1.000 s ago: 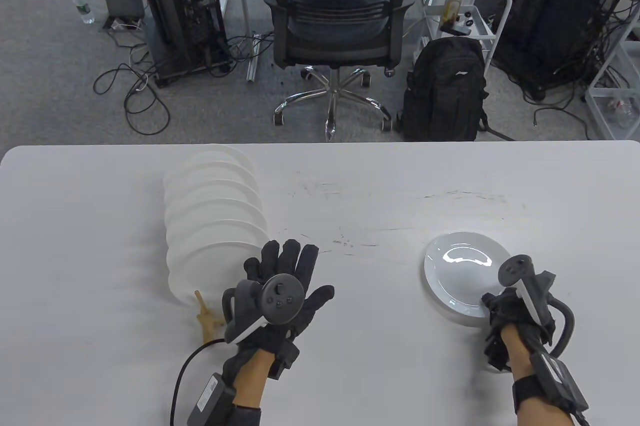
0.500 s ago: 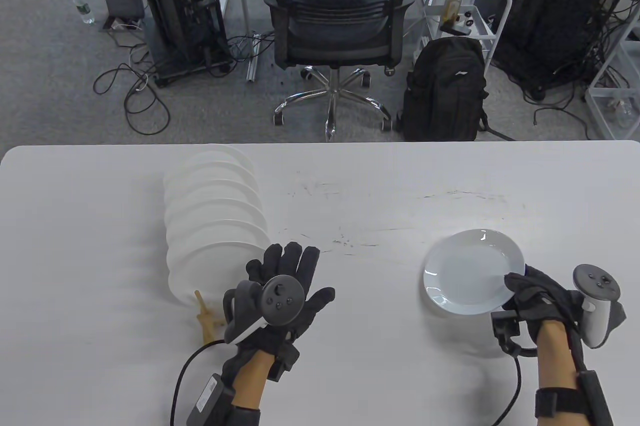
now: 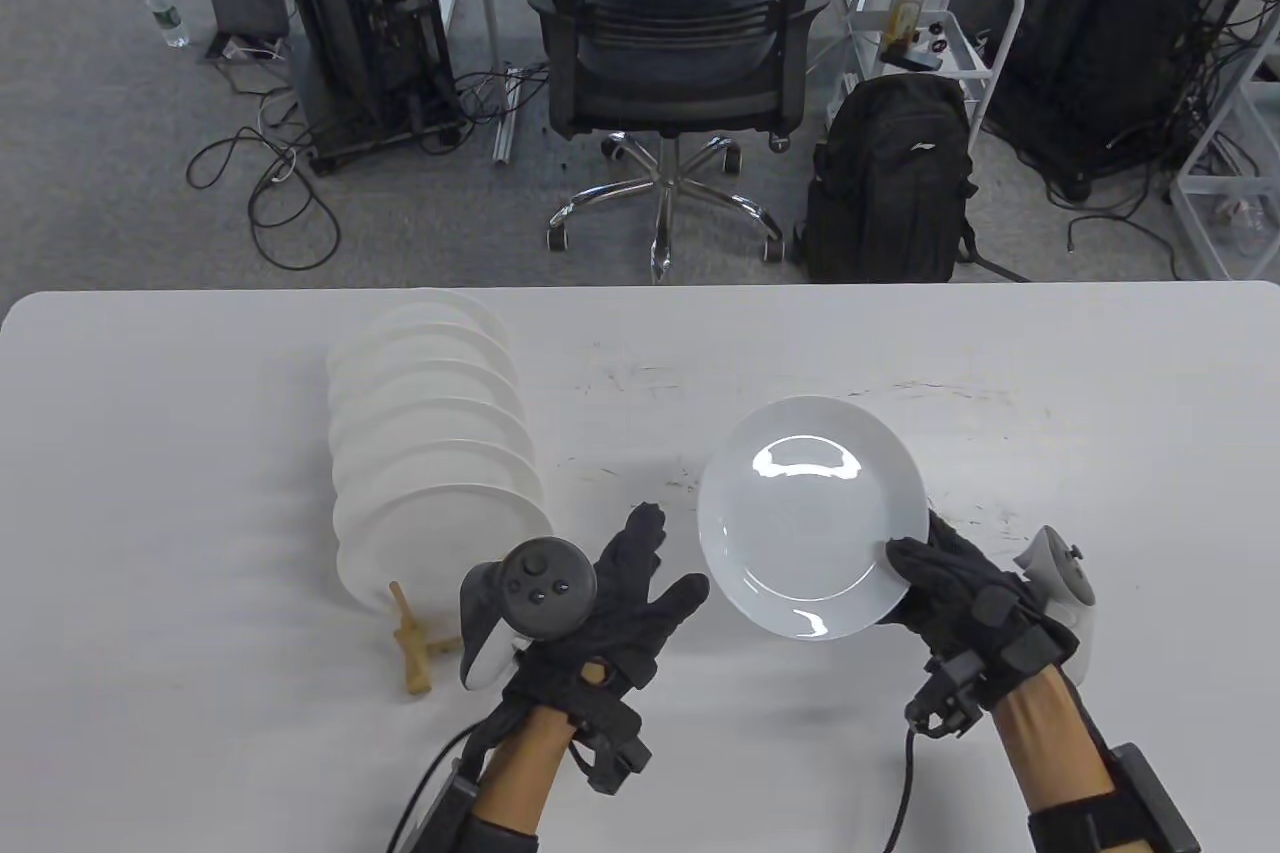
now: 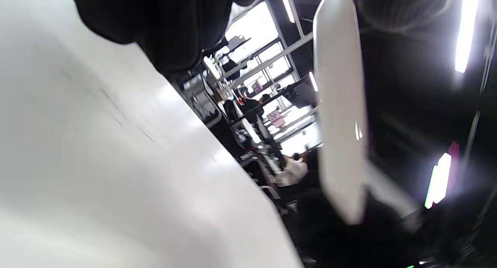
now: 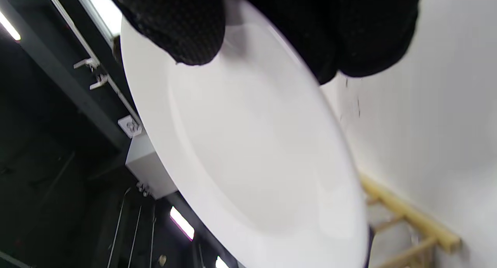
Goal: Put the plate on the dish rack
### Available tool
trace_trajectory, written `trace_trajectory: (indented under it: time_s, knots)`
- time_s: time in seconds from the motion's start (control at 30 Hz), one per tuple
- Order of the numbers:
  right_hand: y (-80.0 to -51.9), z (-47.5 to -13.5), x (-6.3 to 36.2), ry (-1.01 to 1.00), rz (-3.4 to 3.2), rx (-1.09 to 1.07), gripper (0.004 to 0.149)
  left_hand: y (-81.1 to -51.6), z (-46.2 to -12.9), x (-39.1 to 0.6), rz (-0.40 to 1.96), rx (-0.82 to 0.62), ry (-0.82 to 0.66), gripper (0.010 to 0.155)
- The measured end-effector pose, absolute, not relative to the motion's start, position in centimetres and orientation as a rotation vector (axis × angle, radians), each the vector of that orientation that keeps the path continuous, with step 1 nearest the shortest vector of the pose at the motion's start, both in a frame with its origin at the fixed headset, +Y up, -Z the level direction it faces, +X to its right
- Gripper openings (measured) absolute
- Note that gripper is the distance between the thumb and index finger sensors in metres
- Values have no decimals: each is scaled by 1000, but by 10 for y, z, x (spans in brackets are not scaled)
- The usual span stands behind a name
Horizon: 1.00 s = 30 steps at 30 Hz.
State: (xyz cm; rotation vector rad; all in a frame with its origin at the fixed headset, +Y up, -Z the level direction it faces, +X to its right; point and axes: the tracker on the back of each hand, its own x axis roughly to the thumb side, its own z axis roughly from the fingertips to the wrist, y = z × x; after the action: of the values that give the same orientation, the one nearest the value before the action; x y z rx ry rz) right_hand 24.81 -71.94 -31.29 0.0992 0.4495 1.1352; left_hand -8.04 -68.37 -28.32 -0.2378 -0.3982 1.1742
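My right hand point(image 3: 950, 583) grips the plate point(image 3: 810, 515) at its near-right rim, thumb on the upper face and fingers point(image 5: 365, 39) underneath, as the right wrist view shows. This edge grip leaves the far and left portions of the rim free, which I judge necessary for seating that edge in a slot. The plate is off the table point(image 3: 1100, 393), held face up and slightly tilted, between my two hands and well to the right of the dish rack point(image 3: 415, 643).

My left hand point(image 3: 610, 608) is released, fingers spread and extended toward the plate's near-left rim, holding nothing. It is placed there, in my judgement, to receive or steady the plate.

The rack stands on the left of the table and carries a row of white plates point(image 3: 430, 433) standing on edge, running from far to near. Its wooden end protrudes at the near side, just left of my left hand, so the vacant slot is probably there.

The transfer is under way; insertion is not yet done. The plate must be turned upright before it enters the rack.
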Motion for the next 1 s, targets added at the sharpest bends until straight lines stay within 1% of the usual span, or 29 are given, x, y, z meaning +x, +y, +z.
trace_trajectory:
  time_s: [0.03,0.07,0.1,0.13,0.17,0.2,0.23,0.3,0.33,0.43,0.47,0.5,0.53,0.6,0.7,0.77,0.83,0.93,1.0]
  knots:
    - [-718,-311,239,480,1123,144,53,-687,-283,-76,1275,-302,-415,98]
    - [-717,-311,234,492,1139,160,52,-690,-283,-73,1326,-340,-417,94]
    - [-714,-309,229,486,1206,174,52,-693,-282,-71,1364,-362,-390,85]
    - [-711,-308,231,430,1296,144,51,-696,-283,-74,1425,-344,-367,74]
    - [-708,-307,232,385,1355,126,51,-696,-283,-76,1473,-333,-304,64]
    - [-702,-306,234,318,1452,133,50,-694,-284,-79,1519,-295,-269,59]
    - [-698,-306,235,281,1528,146,52,-691,-285,-81,1507,-281,-243,54]
    - [-690,-304,235,217,1707,162,54,-678,-286,-88,1377,-209,-253,52]
    - [-686,-302,237,157,1810,151,53,-667,-287,-93,1279,-145,-262,51]
    - [-676,-300,243,17,2047,178,53,-622,-287,-112,982,42,-291,48]
    - [-674,-300,245,4,2106,168,53,-611,-286,-117,922,85,-299,48]
    - [-673,-300,249,-8,2169,157,55,-592,-285,-124,820,149,-305,47]
    - [-673,-300,250,-21,2199,154,60,-580,-283,-129,754,185,-307,47]
    - [-675,-303,256,14,2342,146,68,-548,-279,-141,556,272,-320,46]
    - [-681,-308,262,127,2494,121,76,-523,-275,-153,328,273,-336,45]
    - [-685,-311,265,173,2538,79,78,-519,-276,-158,202,242,-343,45]
    - [-688,-313,269,191,2538,53,78,-523,-278,-165,95,193,-333,45]
    - [-693,-314,271,220,2528,36,78,-538,-281,-178,-8,156,-287,44]
    - [-695,-314,271,240,2523,30,78,-551,-283,-186,-24,140,-250,44]
